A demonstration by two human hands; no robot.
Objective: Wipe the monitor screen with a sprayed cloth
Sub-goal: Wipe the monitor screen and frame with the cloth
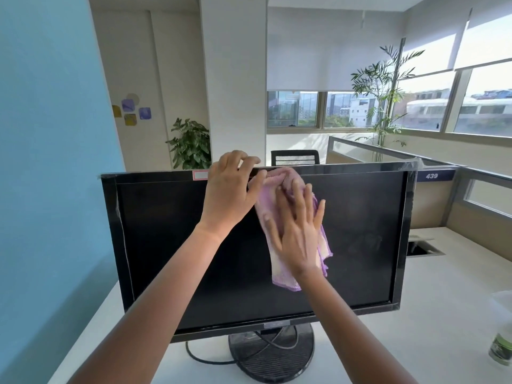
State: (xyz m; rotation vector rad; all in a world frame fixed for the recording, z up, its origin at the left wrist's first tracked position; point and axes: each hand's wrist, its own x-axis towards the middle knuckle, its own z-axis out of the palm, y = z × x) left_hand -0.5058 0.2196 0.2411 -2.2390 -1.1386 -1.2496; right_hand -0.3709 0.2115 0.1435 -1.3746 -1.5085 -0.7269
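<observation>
Room: office corner, blue wall at 9 o'clock, windows with half-drawn blinds from 12 to 3 o'clock.
Bench (432, 314): white, carrying the monitor (194, 245) at the centre, screen dark.
Writing: partition tag (431, 176) at 2 o'clock reads "439"; the pink-edged sticker (200, 175) on the top bezel looks blank; the badge on the lower bezel is too blurred to read.
Cloth (270, 200): purple and cream, pressed to the upper middle of the screen, its top bunched at the bezel.
Right hand (300, 231): flat on the cloth, fingers spread, holding it against the glass.
Left hand (231, 189): at 12 o'clock on the monitor, fingers curled over the top edge, thumb touching the cloth.
Around: spray bottle (502, 339) at 4 o'clock, blurred; cable loops over the round stand (273, 353); leafy plant (191, 144) and mesh chair (295, 157) behind; tall palm (385, 101) by the window.
</observation>
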